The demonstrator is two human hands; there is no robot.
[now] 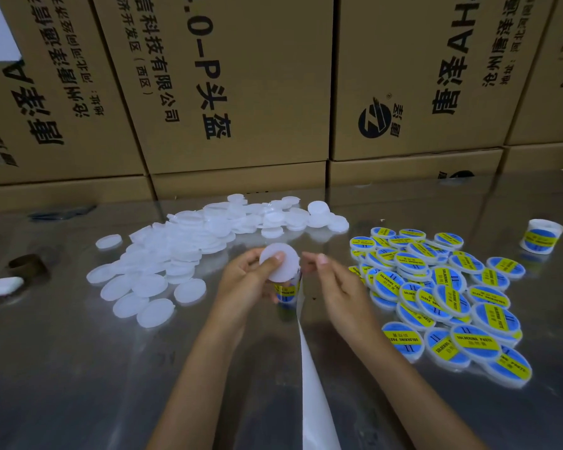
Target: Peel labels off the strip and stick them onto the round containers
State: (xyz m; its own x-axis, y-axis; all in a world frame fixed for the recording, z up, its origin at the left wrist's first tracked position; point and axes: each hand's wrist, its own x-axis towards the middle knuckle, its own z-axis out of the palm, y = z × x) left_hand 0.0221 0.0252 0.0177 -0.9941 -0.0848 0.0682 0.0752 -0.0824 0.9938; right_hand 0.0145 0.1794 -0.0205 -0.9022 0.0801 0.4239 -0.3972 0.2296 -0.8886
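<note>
My left hand (247, 280) holds a plain white round container (279, 262) upright by its edge, thumb on its face, with the roll end of the label strip (286, 293) tucked below it. The strip's white backing (312, 378) trails down toward me. My right hand (335, 287) is just right of the container, its thumb and forefinger pinched together near the rim; whether a label is between them I cannot tell. A pile of unlabelled white containers (189, 251) lies to the left. Labelled blue-and-yellow containers (442, 300) are heaped on the right.
The work surface is a shiny metal table (78, 368). Stacked cardboard boxes (228, 92) wall off the back. A second label roll (540, 237) stands at the far right. A brown tape ring (26, 264) and a white case (2, 285) lie at the left edge.
</note>
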